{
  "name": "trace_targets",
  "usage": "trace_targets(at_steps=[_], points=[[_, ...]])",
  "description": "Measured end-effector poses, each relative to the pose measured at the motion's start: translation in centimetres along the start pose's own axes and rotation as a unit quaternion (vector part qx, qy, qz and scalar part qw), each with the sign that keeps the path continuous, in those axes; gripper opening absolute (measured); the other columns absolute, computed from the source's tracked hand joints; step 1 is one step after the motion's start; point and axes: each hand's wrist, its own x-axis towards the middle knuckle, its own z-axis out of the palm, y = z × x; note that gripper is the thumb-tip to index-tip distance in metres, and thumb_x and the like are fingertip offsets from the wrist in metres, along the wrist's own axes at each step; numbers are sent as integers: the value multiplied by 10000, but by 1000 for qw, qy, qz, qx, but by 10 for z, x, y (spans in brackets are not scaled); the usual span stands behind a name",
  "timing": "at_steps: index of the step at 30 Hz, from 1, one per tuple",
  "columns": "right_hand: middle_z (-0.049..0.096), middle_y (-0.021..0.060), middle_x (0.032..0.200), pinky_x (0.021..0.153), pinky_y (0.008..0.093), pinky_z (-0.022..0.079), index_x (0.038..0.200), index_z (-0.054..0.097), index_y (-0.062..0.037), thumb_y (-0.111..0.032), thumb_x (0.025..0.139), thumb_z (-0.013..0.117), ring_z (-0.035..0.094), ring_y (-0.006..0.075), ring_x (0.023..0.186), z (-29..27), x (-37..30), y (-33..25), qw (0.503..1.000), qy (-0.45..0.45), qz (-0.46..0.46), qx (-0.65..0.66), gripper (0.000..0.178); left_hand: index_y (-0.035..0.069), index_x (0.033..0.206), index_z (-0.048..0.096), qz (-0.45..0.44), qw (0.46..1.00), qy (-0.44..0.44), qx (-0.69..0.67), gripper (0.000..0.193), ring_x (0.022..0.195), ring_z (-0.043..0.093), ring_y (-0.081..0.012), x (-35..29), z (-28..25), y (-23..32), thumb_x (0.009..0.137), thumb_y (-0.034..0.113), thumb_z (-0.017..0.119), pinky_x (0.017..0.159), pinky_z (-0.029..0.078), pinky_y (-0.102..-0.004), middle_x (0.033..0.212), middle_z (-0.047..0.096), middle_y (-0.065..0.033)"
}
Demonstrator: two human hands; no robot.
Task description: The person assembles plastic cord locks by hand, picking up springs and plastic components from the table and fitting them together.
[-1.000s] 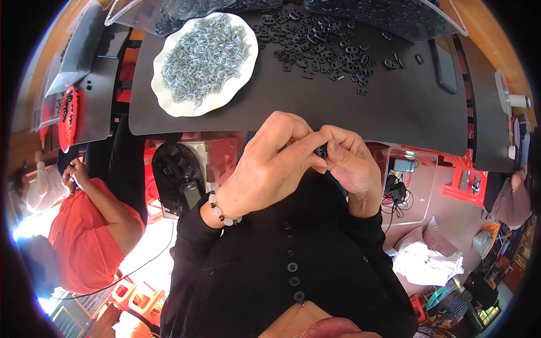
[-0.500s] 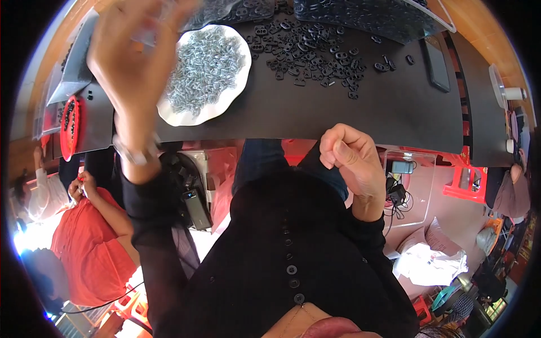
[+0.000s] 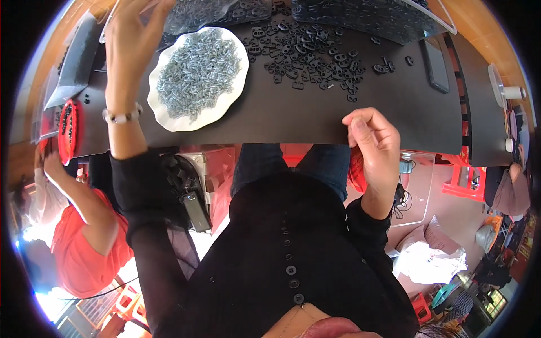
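Note:
My left hand (image 3: pixel 131 42) reaches over the far left of the dark table, beyond a white wavy-rimmed plate (image 3: pixel 160 115). Its fingers are stretched and apart, and their tips run toward the upper edge of the picture. On the plate lies a heap of small silvery springs (image 3: pixel 200 73). My right hand (image 3: pixel 376 141) hovers at the table's near edge with thumb and fingertips pinched together. Whatever the pinch holds, if anything, is too small to make out. Beyond it, small black plastic pieces (image 3: pixel 307 53), like cord locks, are scattered across the table.
Clear bins of black pieces (image 3: pixel 366 19) line the back. A dark phone-like slab (image 3: pixel 435 65) lies at right. At left stand a grey bin (image 3: pixel 73 62) and a red dish (image 3: pixel 68 132) of small parts. A co-worker in red (image 3: pixel 90 248) sits at left.
My left hand has moved farther away and a little left. My right hand has risen to the right, still pinched. The co-worker's arm now reaches toward the red dish.

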Motion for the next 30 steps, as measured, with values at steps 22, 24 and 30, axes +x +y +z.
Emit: trace_targets(at_steps=[22, 24, 30], points=[[613, 66, 892, 733, 367, 477, 981, 701, -117, -74, 803, 699, 555, 274, 853, 21, 54, 12, 811, 75, -257, -521, 183, -16, 890, 696, -122, 919, -189, -324, 96, 781, 662, -231, -151, 28, 140, 796, -32, 688, 711, 532, -299, 897, 661, -110], [603, 59, 879, 712, 368, 483, 982, 704, -127, -85, 798, 706, 555, 268, 847, 24, 59, 14, 796, 68, -268, -538, 189, -16, 896, 698, -118, 921, -183, -325, 101, 780, 661, -232, -152, 31, 138, 797, -32, 689, 712, 533, -300, 899, 661, -111], [586, 50, 873, 706, 368, 482, 940, 701, -141, -105, 783, 718, 547, 265, 841, 28, 70, 20, 773, 55, -282, -565, 162, 3, 887, 690, -102, 923, -146, -340, 88, 722, 642, -247, -153, 33, 137, 799, 1, 686, 626, 521, -323, 891, 646, -98]])
